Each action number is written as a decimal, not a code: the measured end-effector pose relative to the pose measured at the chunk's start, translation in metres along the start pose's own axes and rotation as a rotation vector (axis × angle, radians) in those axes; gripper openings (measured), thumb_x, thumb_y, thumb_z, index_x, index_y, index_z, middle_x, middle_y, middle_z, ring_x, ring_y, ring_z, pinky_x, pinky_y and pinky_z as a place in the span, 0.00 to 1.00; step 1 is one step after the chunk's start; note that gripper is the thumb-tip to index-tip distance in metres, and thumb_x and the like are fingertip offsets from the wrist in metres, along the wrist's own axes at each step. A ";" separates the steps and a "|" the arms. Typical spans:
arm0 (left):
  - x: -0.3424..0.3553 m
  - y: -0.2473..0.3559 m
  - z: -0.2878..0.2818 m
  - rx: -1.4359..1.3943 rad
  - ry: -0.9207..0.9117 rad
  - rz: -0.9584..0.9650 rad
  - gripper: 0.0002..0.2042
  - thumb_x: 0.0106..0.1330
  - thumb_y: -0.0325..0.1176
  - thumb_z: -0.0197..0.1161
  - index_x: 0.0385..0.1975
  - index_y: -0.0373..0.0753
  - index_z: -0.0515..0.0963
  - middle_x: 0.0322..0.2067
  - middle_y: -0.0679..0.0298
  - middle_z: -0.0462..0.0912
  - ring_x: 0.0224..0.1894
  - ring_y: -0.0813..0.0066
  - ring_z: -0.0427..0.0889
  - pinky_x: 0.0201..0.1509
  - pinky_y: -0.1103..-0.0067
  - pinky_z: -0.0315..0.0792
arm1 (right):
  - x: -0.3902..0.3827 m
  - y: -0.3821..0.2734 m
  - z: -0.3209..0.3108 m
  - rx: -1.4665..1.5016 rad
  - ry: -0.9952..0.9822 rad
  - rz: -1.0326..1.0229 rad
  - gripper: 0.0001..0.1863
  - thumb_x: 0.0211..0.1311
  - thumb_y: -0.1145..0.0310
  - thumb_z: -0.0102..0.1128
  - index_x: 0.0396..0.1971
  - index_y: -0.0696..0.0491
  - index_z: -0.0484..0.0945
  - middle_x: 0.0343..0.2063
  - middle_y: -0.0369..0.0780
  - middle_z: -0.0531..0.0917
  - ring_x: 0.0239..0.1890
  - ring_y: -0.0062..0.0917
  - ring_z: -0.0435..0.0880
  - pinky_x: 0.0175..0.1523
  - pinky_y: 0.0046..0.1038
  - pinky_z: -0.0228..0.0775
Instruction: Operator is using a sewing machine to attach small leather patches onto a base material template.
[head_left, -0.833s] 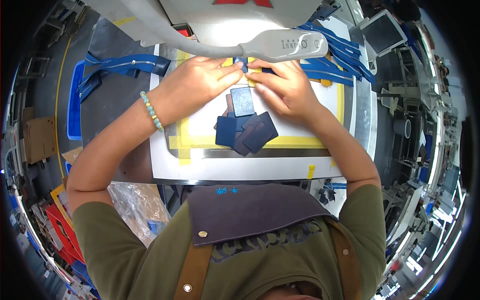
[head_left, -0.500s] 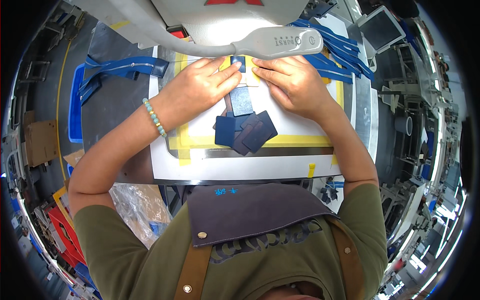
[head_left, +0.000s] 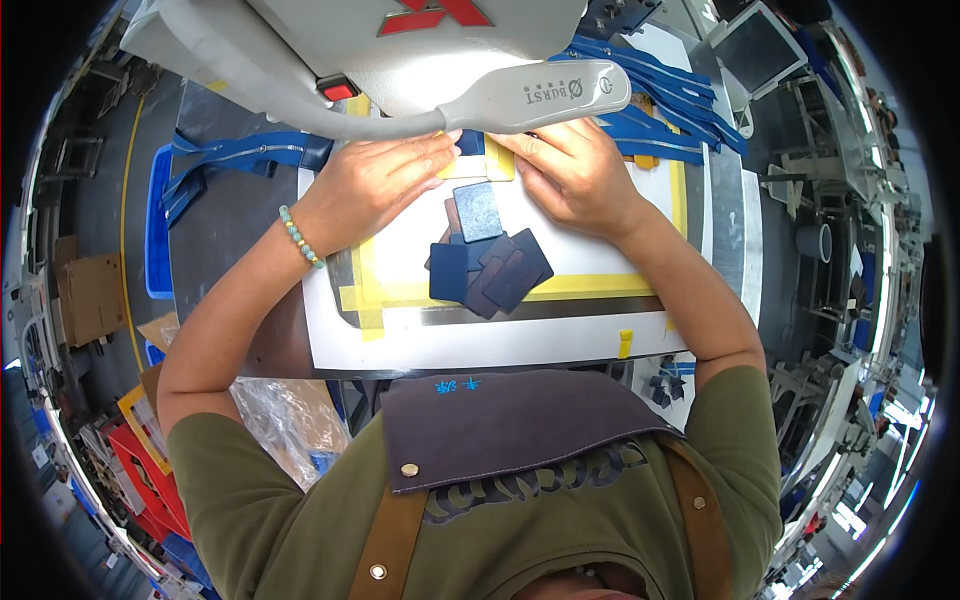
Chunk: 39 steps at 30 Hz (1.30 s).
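Observation:
My left hand (head_left: 385, 180), with a bead bracelet, has its fingers closed at the left edge of a small dark blue piece (head_left: 470, 144). My right hand (head_left: 575, 175) is curled beside a yellow-edged piece (head_left: 500, 160) to its right, fingertips partly hidden by a grey oval control handle (head_left: 535, 95). Between and below my hands lies an overlapping heap of dark blue and brownish rounded-corner cards (head_left: 450, 270), with a shinier blue one (head_left: 478, 210) on top. They lie on a white sheet (head_left: 590, 245) edged with yellow tape.
A grey machine head (head_left: 370, 50) overhangs the work. Blue zipper strips lie at left (head_left: 250, 152) and back right (head_left: 660, 140). A blue bin (head_left: 158, 230) stands beside the table's left edge. A screen (head_left: 755, 55) is at back right, cardboard (head_left: 90, 290) at far left.
My left fingertips have moved slightly left from over the small blue piece. My right fingertips are more hidden under the handle. The heap looks unchanged apart from a slight shift of view.

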<state>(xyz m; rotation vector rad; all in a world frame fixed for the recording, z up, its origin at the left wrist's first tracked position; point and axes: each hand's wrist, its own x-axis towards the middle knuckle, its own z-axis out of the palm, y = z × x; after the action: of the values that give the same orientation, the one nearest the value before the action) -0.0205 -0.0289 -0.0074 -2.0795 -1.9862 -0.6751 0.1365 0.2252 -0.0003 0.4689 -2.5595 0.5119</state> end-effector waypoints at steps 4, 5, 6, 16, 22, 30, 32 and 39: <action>0.001 0.001 0.001 -0.016 0.001 -0.005 0.18 0.65 0.27 0.73 0.56 0.36 0.85 0.57 0.56 0.88 0.55 0.61 0.89 0.58 0.69 0.83 | 0.007 -0.002 0.001 -0.014 -0.028 -0.100 0.21 0.55 0.78 0.67 0.51 0.53 0.88 0.54 0.39 0.88 0.58 0.33 0.84 0.63 0.38 0.77; 0.002 0.002 0.001 0.005 -0.018 -0.005 0.18 0.65 0.26 0.72 0.55 0.36 0.85 0.57 0.56 0.88 0.55 0.61 0.89 0.58 0.69 0.83 | 0.007 -0.002 0.002 -0.026 -0.042 -0.133 0.20 0.56 0.77 0.68 0.50 0.53 0.89 0.53 0.38 0.89 0.57 0.33 0.85 0.61 0.38 0.78; 0.003 0.002 0.001 0.027 -0.037 -0.005 0.18 0.64 0.26 0.72 0.55 0.36 0.85 0.57 0.56 0.88 0.55 0.61 0.89 0.58 0.69 0.84 | 0.006 -0.002 0.002 -0.026 -0.044 -0.131 0.20 0.56 0.77 0.68 0.50 0.53 0.89 0.53 0.38 0.89 0.57 0.33 0.85 0.61 0.38 0.78; 0.001 0.000 0.004 0.028 0.025 0.016 0.19 0.64 0.25 0.72 0.56 0.36 0.85 0.55 0.57 0.89 0.54 0.62 0.89 0.56 0.70 0.84 | 0.028 0.011 0.009 -0.328 0.096 -0.477 0.08 0.54 0.72 0.71 0.36 0.52 0.89 0.37 0.33 0.87 0.43 0.24 0.88 0.45 0.27 0.82; 0.003 0.001 0.002 0.010 -0.004 -0.006 0.21 0.64 0.26 0.72 0.58 0.37 0.84 0.57 0.59 0.88 0.55 0.63 0.88 0.56 0.70 0.83 | 0.031 0.010 0.011 -0.376 0.052 -0.519 0.06 0.52 0.71 0.69 0.31 0.52 0.87 0.30 0.32 0.81 0.37 0.24 0.85 0.41 0.26 0.81; 0.005 0.002 0.002 0.023 -0.043 -0.022 0.20 0.65 0.28 0.71 0.58 0.38 0.85 0.59 0.62 0.87 0.52 0.64 0.87 0.55 0.72 0.83 | 0.025 0.008 0.005 -0.377 -0.109 -0.469 0.08 0.53 0.72 0.67 0.35 0.55 0.87 0.35 0.34 0.83 0.43 0.25 0.86 0.48 0.29 0.83; 0.006 0.004 0.005 0.011 -0.048 -0.031 0.20 0.65 0.28 0.71 0.58 0.38 0.85 0.58 0.62 0.87 0.52 0.64 0.87 0.55 0.72 0.82 | 0.016 0.004 0.007 -0.296 -0.080 -0.398 0.10 0.54 0.72 0.67 0.37 0.57 0.87 0.39 0.36 0.85 0.47 0.26 0.87 0.53 0.29 0.83; 0.009 0.009 0.001 0.102 -0.047 0.013 0.18 0.66 0.28 0.71 0.56 0.37 0.85 0.57 0.61 0.88 0.53 0.64 0.88 0.56 0.71 0.82 | 0.008 -0.003 0.013 -0.234 0.002 -0.236 0.13 0.57 0.73 0.67 0.42 0.56 0.88 0.45 0.35 0.88 0.53 0.26 0.88 0.56 0.27 0.82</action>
<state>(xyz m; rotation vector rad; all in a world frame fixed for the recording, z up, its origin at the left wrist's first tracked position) -0.0120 -0.0215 -0.0025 -2.0652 -1.9857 -0.5153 0.1260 0.2148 -0.0058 0.6720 -2.4776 0.1262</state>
